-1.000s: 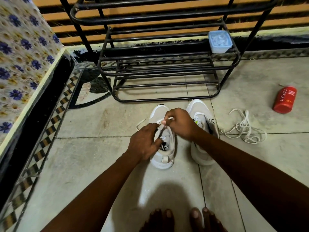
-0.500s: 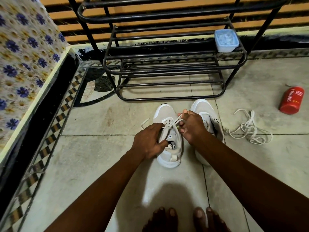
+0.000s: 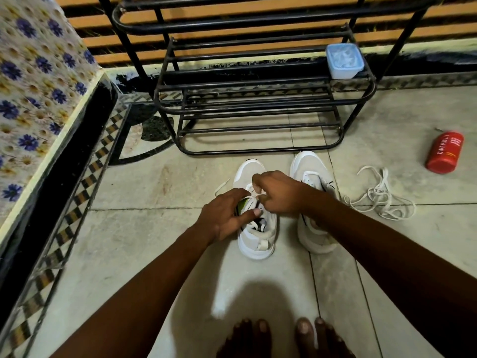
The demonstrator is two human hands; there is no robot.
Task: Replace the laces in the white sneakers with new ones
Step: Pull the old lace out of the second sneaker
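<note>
Two white sneakers stand side by side on the tiled floor, toes toward the rack. Both of my hands work over the left sneaker (image 3: pixel 258 239). My left hand (image 3: pixel 224 215) grips its left side at the tongue, thumb lying across the opening. My right hand (image 3: pixel 278 192) pinches the white lace (image 3: pixel 254 196) over the eyelets, fingers curled. A loose lace end (image 3: pixel 221 186) trails on the floor left of the toe. The right sneaker (image 3: pixel 311 171) is partly hidden behind my right forearm. A loose pile of white laces (image 3: pixel 379 196) lies on the floor to its right.
A black metal shoe rack (image 3: pixel 258 104) stands just beyond the sneakers, with a pale blue lidded box (image 3: pixel 344 60) on its shelf. A red bottle (image 3: pixel 445 152) lies on the floor at right. A floral-covered ledge (image 3: pixel 38 86) borders the left. My bare toes (image 3: pixel 281 337) show at the bottom.
My right hand has moved left from beside the sneaker to above its eyelets, drawing the lace in. My left hand has shifted a little along the sneaker's side.
</note>
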